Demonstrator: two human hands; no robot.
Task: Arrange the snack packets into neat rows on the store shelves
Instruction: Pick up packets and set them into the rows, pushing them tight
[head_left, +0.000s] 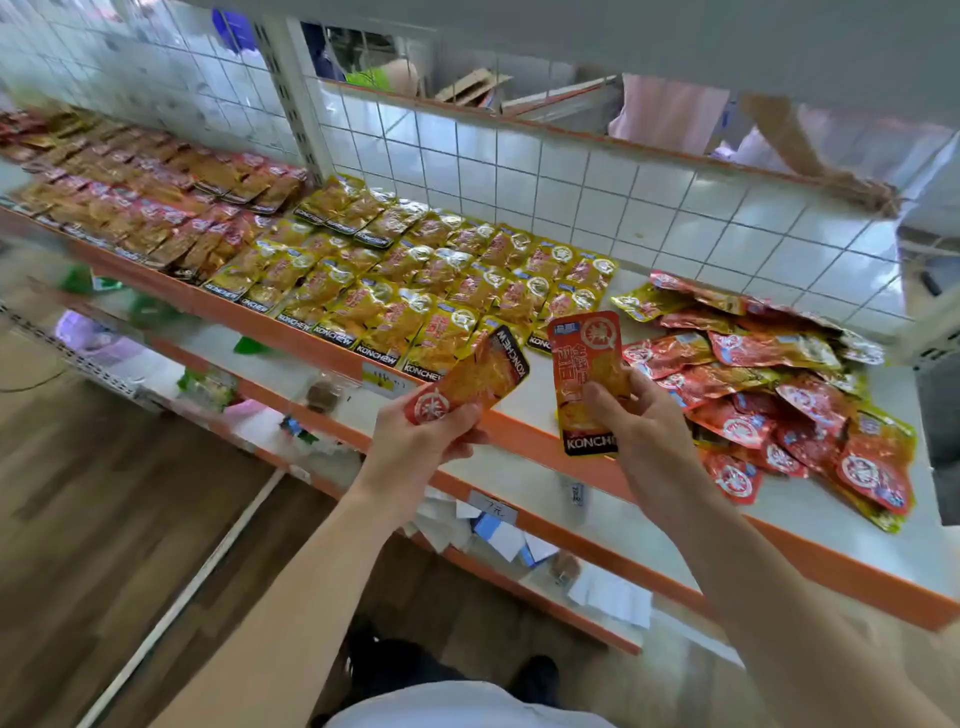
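The left hand (418, 441) pinches the lower end of a tilted orange packet (475, 376), thumb on top; the right hand (636, 415) grips an upright packet (579, 358) across its middle; both packets hang over the shelf (810, 525) front, between the yellow rows (395, 291) and the loose red pile (769, 384).

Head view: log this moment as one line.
left hand: holds tilted packet | right hand: holds upright packet | rows: yellow, neat | pile: loose, right of rows
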